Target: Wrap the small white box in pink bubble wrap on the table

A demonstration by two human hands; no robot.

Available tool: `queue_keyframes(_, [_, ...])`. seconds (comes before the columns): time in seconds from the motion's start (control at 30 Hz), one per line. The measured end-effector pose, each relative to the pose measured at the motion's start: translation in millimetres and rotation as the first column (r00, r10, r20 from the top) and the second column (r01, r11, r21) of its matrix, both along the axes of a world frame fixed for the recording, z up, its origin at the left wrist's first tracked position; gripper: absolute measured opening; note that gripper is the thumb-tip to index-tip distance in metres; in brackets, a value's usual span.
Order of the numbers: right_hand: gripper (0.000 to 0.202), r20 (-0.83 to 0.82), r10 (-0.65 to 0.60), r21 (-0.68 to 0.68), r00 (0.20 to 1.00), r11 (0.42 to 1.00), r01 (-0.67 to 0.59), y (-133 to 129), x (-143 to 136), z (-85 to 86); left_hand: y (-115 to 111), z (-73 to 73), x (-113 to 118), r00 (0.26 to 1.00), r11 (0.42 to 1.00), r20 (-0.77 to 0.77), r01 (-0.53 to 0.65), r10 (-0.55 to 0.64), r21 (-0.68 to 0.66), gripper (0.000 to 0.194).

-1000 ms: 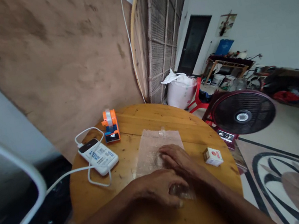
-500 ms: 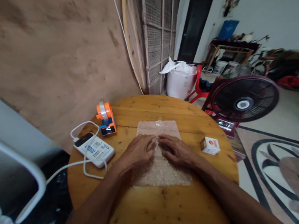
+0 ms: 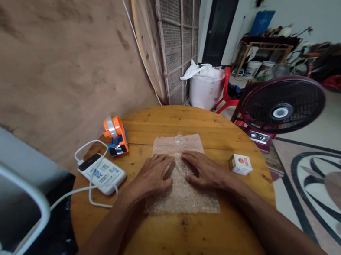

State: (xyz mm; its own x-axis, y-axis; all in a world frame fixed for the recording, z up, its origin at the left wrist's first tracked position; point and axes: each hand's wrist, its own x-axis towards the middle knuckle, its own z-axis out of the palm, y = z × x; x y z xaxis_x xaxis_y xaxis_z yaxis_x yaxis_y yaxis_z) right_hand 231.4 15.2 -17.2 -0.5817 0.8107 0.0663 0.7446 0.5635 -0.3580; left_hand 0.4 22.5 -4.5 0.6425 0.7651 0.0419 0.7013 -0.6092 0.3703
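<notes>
A sheet of clear bubble wrap (image 3: pixel 183 200) lies flat on the round wooden table (image 3: pixel 179 249). My left hand (image 3: pixel 155 175) rests on its left side, palm down, with the thumb apart from the fingers. On the right side lies my right hand (image 3: pixel 202 170), also palm down with its thumb spread. A narrow strip of the wrap shows between the two hands. Neither hand grips anything. To the right of my right hand stands a small white box (image 3: pixel 240 164).
An orange and blue tape dispenser (image 3: pixel 115 136) stands at the table's back left. Near it lies a white power bank (image 3: pixel 106 176) with a looped white cable. A dark red fan (image 3: pixel 281 108) and a white sack (image 3: pixel 206 88) stand beyond the table.
My hands have moved slightly apart, and their thumbs have spread from the fingers. More of the wrap shows between them. The view has shifted a little.
</notes>
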Motion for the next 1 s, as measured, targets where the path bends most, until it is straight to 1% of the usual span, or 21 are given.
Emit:
queue_keyframes(0.23, [0.066,-0.010,-0.002,0.026,1.000,1.000,0.003,-1.1,0.3,4.1,-0.8,-0.8,-1.1,1.000,1.000,0.020,0.011,-0.011,0.004,0.048])
queue_keyframes(0.3, [0.066,-0.001,-0.001,0.013,1.000,1.000,0.001,-1.4,1.3,6.0,-0.7,-0.8,-1.4,1.000,1.000,0.016,0.023,-0.023,0.009,0.048])
queue_keyframes(0.43, [0.079,0.063,0.010,-0.092,0.998,0.996,-0.004,-3.0,3.7,12.3,-1.3,1.8,-1.7,1.000,1.000,0.009,0.028,-0.028,0.001,0.045])
queue_keyframes(0.53, [0.089,0.101,0.022,-0.152,0.995,0.988,-0.006,-3.5,6.3,16.3,-1.9,4.3,-1.8,1.000,1.000,-0.010,0.019,-0.019,-0.003,0.040])
queue_keyframes(0.7, [0.091,0.090,0.016,-0.196,0.996,0.981,0.002,-1.5,12.8,18.5,-3.6,6.7,-2.0,1.000,1.000,-0.018,0.019,-0.019,-0.006,0.036])
queue_keyframes(0.83, [0.094,0.097,0.016,-0.201,0.995,0.980,0.004,-0.8,16.6,20.1,-4.1,6.3,-3.1,1.000,1.000,-0.017,0.026,-0.026,-0.003,0.029])
queue_keyframes(0.9, [0.094,0.107,0.012,-0.195,0.994,0.981,0.010,-0.7,18.0,19.8,-3.7,5.2,-3.7,1.000,1.000,-0.017,0.025,-0.025,-0.006,0.033])
queue_keyframes(1.0, [0.094,0.078,0.005,-0.166,0.997,0.986,0.008,0.2,20.6,16.5,-3.2,3.8,-3.7,1.000,1.000,0.000,0.006,-0.006,0.007,0.043])
